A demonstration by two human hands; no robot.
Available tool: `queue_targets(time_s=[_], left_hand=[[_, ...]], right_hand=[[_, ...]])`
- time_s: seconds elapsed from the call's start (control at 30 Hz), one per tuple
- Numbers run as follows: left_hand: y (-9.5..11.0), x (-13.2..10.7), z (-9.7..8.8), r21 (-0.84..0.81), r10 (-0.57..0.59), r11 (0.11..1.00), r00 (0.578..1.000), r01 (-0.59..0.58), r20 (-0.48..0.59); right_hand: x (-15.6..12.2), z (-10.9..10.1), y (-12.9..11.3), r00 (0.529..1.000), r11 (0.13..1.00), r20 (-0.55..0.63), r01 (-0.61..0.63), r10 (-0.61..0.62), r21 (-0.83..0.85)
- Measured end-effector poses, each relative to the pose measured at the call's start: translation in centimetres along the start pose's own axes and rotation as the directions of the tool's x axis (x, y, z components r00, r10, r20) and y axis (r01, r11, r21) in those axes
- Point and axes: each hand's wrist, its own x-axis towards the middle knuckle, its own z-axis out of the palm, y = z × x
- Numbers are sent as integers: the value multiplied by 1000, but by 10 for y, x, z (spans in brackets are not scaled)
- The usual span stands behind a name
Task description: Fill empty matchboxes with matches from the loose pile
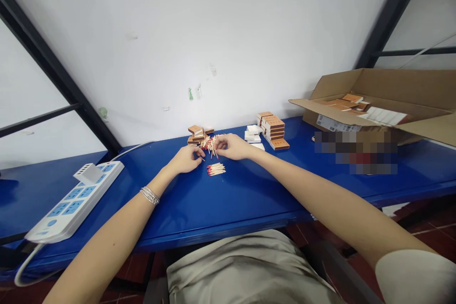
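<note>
Two bare hands at work! Our left hand [185, 159] and right hand [231, 146] hung in a narrow grip over loose red-tipped wooden matches [210, 145] on the blue table [149, 218]; we couldn't tell if either held one, but so fine a pinch suited such thin sticks.

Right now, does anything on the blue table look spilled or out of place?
Loose red-tipped matches lie in a jumbled heap between the left hand and right hand, looking untidy beside the neat bundle of matches.
</note>
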Motion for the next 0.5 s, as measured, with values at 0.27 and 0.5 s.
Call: queue_targets(time_s=[0.27, 0.5], left_hand=[[-1, 0, -1, 9, -5, 1000, 1000, 5, 13], [-2, 1, 0, -17, -12, 1000, 999, 13, 39]], right_hand=[[0, 14, 3, 990, 927, 115, -122, 86, 354], [-2, -2, 6, 977, 991, 195, -103, 84, 90]])
